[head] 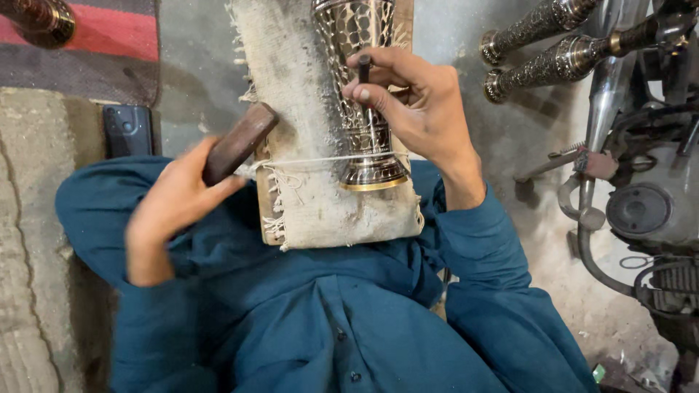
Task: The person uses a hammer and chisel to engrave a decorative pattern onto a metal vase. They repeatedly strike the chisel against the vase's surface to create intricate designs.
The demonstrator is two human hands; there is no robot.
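two hands: both yours, both busy, sleeves in teal
left hand (171, 204): raised off to the side, wrist bent back, fingers wrapped tight round a wooden mallet (238, 143) that tilts up toward the board
right hand (408, 102): reaching in from the right, thumb and fingers pressed together, pinching a short dark punch (363, 69) held upright, tip on the metal
engraved metal vase (362, 94): lying lengthwise on a cloth-wrapped board (306, 145) on your lap, tied down with string, base rim toward you
nearby: dark phone (127, 129) on the floor to your left, patterned metal tubes (561, 51) up on the right
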